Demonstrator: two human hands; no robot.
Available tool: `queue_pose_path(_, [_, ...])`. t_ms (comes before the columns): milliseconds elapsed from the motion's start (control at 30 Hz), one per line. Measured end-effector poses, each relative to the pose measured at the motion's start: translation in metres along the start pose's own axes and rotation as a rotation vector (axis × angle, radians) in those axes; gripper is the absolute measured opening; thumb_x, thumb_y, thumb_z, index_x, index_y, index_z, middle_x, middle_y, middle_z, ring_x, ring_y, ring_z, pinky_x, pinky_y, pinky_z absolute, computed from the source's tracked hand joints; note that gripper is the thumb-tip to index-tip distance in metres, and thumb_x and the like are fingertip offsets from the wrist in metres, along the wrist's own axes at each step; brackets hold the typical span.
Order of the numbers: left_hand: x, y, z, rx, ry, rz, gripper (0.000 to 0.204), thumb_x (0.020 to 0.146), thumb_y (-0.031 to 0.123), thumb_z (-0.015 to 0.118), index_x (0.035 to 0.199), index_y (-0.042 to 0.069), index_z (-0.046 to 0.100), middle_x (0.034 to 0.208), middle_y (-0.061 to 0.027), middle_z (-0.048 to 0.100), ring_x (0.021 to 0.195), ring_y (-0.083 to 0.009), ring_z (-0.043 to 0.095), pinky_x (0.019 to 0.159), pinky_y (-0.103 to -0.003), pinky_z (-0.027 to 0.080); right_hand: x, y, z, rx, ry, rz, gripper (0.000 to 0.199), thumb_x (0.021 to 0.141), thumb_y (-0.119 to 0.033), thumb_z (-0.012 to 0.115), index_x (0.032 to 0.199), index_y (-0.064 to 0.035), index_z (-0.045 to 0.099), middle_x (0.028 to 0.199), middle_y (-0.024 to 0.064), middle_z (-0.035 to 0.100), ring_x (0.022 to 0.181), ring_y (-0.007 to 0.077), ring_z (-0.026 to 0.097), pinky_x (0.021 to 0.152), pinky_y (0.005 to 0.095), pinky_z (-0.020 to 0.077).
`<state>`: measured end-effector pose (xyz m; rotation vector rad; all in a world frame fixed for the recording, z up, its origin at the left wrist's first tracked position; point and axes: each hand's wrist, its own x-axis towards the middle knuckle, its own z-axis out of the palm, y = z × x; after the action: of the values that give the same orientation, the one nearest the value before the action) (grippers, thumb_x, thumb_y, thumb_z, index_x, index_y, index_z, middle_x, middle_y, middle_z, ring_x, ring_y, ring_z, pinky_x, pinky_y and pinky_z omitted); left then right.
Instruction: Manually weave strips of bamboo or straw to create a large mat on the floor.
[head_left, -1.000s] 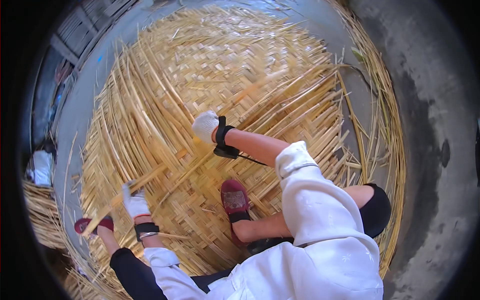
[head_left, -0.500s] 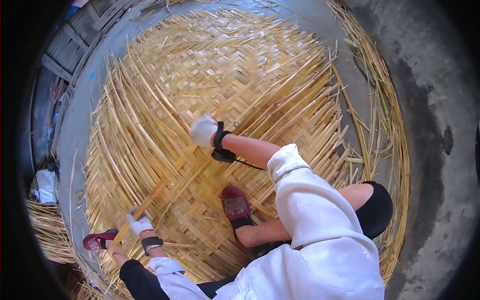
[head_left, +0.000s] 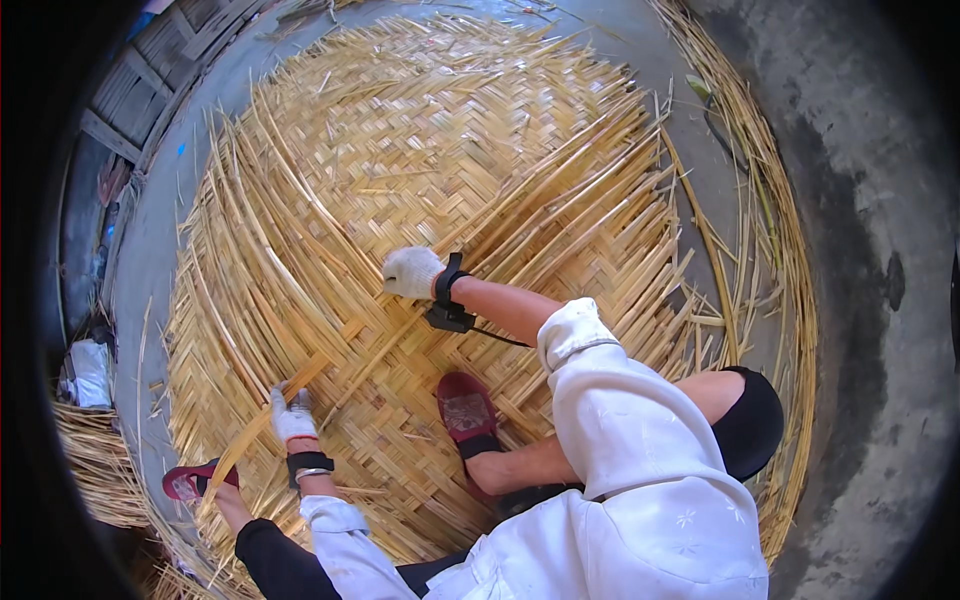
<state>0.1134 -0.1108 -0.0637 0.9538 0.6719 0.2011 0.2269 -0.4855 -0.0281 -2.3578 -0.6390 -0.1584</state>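
A large woven mat of flat, split reed or cane strips lies beneath me. My left hand, in a white glove, is at the lower left of the weave. Its fingers are at a loose flat strip that slants from the weave down past my left shoe. My right hand, also gloved, is closed in a fist near the mat's middle, where two groups of raised strips meet. What that fist holds is hidden beneath the glove. Long unwoven strips fan out left of it, and more strips spread to its right.
My maroon shoes rest on or beside the mat. Long loose stalks lie along the right by a grey concrete strip. A bundle of stalks and a white bag are at the left. Wooden slats stand upper left.
My left hand has moved up along the flat strip, toward the weave. My right hand has shifted slightly right and down, and the blurred strip ends beside it have settled.
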Motion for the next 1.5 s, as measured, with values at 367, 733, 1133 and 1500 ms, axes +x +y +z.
queue_pose_path(367, [-0.051,-0.007,0.038,0.213,0.141,0.09,0.024,0.082,0.022,0.063,0.1,0.007,0.059,0.083,-0.0042,0.061,0.063,-0.0151,0.058,0.054,-0.027,0.048,0.011,-0.021,-0.012,-0.164,-0.226,0.04,0.035,0.07,-0.044,0.062,0.075,-0.0099,0.066,0.076,0.0132,0.063,0.075,0.0316,0.061,0.066,0.0416,0.0475])
queue_pose_path(733, [-0.061,-0.035,0.047,0.627,0.339,0.13,0.021,0.076,0.024,0.068,0.087,0.006,0.066,0.062,-0.0087,0.064,0.047,-0.0119,0.057,0.037,-0.022,0.041,0.022,-0.047,-0.008,-0.332,-0.319,-0.174,0.036,0.072,-0.042,0.058,0.08,-0.0079,0.067,0.079,0.0155,0.064,0.077,0.0314,0.062,0.067,0.0431,0.0484])
queue_pose_path(1133, [-0.056,-0.019,0.039,0.23,0.297,-0.092,0.017,0.082,0.019,0.062,0.096,0.011,0.059,0.084,-0.005,0.063,0.065,-0.0182,0.061,0.048,-0.031,0.051,0.012,-0.088,0.031,-0.44,-0.744,-0.269,0.036,0.076,-0.025,0.056,0.108,-0.01,0.057,0.086,0.0146,0.063,0.083,0.0334,0.06,0.071,0.0456,0.0478])
queue_pose_path(1500, [-0.071,0.142,-0.086,-0.601,0.258,0.325,0.029,0.087,0.034,0.052,0.102,0.009,0.057,0.08,-0.0053,0.06,0.073,-0.0223,0.057,0.07,-0.038,0.046,0.007,-0.164,0.048,-0.25,-0.605,-0.314,0.036,0.077,-0.018,0.051,0.11,-0.0042,0.054,0.102,0.0168,0.061,0.093,0.0339,0.059,0.077,0.0433,0.0476])
